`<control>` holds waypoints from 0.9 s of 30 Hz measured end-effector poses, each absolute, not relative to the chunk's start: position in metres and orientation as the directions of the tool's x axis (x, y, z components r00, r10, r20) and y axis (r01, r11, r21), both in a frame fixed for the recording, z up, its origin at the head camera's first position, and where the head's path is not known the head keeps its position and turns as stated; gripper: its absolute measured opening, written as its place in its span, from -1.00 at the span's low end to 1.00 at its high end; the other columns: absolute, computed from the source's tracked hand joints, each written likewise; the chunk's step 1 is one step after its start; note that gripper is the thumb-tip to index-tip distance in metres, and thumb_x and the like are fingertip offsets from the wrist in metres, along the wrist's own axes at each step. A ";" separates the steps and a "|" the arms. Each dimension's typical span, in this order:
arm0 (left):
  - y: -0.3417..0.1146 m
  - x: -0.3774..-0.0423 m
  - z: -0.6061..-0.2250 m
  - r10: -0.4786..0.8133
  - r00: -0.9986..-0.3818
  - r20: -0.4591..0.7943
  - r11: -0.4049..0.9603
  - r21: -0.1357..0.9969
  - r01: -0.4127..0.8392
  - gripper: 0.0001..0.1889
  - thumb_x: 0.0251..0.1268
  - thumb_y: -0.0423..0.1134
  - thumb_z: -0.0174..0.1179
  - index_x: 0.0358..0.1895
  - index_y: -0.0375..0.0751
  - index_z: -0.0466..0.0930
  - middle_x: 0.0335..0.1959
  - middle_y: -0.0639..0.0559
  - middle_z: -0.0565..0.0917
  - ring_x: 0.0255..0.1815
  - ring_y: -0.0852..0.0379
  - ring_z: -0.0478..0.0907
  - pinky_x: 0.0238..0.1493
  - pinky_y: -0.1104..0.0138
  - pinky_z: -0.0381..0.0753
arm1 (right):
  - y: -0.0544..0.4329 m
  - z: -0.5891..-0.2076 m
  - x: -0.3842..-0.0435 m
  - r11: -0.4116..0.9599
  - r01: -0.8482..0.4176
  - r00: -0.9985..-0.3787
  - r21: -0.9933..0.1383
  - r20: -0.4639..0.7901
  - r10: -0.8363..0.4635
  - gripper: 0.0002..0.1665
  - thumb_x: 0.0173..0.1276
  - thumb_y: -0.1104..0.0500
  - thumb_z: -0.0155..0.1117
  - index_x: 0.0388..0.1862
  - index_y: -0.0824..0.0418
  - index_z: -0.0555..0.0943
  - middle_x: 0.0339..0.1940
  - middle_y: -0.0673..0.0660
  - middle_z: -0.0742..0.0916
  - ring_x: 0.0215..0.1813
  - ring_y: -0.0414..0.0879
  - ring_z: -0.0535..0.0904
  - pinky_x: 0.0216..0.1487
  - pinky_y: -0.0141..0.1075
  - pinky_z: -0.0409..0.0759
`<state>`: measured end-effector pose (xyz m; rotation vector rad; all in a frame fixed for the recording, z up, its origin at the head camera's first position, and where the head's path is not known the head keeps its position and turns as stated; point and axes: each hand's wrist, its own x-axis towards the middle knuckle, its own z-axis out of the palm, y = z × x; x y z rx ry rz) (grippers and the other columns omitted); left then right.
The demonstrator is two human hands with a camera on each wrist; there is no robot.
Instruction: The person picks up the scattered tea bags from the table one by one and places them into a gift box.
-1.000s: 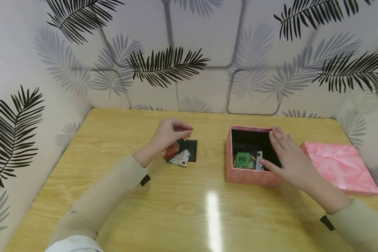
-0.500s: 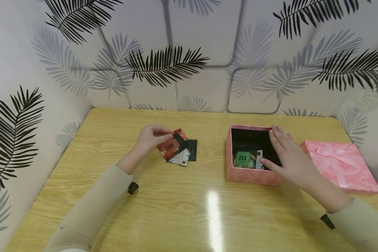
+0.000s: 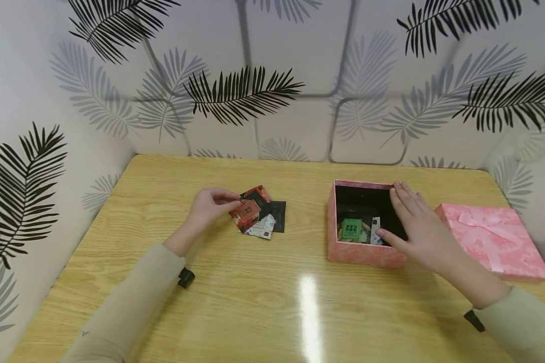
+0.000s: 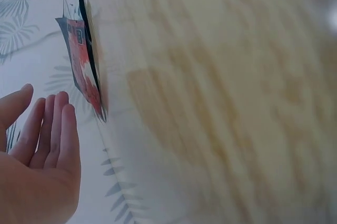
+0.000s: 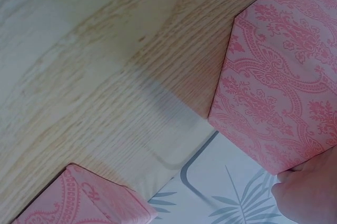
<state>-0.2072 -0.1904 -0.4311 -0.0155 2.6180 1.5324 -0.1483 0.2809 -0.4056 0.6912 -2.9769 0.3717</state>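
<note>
My left hand (image 3: 210, 207) is at the left of a small pile of flat sachets on the table. In the left wrist view its fingers are slightly bent, the thumb stands apart, and a gap separates them from the pile. A red sachet (image 3: 247, 212) lies uppermost, over a black one (image 3: 258, 199), with a white sachet (image 3: 262, 228) below. My right hand (image 3: 420, 232) rests on the right side of an open pink box (image 3: 365, 254), fingers straight along the rim and thumb over the front corner. Inside the box lie a green sachet (image 3: 351, 229) and a white sachet (image 3: 376, 230).
A pink box lid (image 3: 497, 239) with a ribbon bow lies on the wooden table (image 3: 254, 302), right of the box and beside my right forearm. Leaf-patterned covering (image 3: 295, 126) rises behind the table.
My left hand has moved left and down from above the pile and come off the sachets, leaving a black sachet and the red ones in view. My right hand stays on the box.
</note>
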 end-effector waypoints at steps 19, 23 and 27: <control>-0.189 -0.228 -0.440 0.132 -0.988 -0.085 0.642 0.766 0.019 -0.60 0.36 -0.28 0.48 0.19 -0.36 0.74 0.13 -0.30 0.79 0.10 -0.20 0.76 0.11 0.09 0.78 | 0.282 -0.406 -0.149 0.871 -0.441 -0.898 -0.219 0.113 -0.426 0.17 0.56 -0.32 0.21 0.74 0.41 0.00 0.78 0.39 0.08 0.81 0.26 -0.10 0.82 -0.04 -0.31; -0.185 -0.228 -0.440 0.157 -0.982 -0.102 0.686 0.726 0.035 -0.55 0.36 -0.23 0.49 0.24 -0.33 0.71 0.17 -0.28 0.77 0.14 -0.19 0.73 0.16 0.06 0.75 | 0.282 -0.406 -0.149 0.869 -0.445 -0.895 -0.217 0.115 -0.430 0.17 0.56 -0.32 0.21 0.74 0.41 0.00 0.78 0.39 0.07 0.81 0.26 -0.10 0.82 -0.06 -0.32; -0.181 -0.228 -0.439 0.175 -0.977 -0.119 0.722 0.690 0.045 -0.49 0.35 -0.20 0.51 0.29 -0.33 0.67 0.20 -0.28 0.74 0.19 -0.18 0.69 0.22 0.03 0.71 | 0.282 -0.405 -0.148 0.870 -0.442 -0.897 -0.218 0.112 -0.428 0.18 0.56 -0.33 0.21 0.74 0.42 0.00 0.78 0.40 0.08 0.81 0.26 -0.11 0.82 -0.04 -0.31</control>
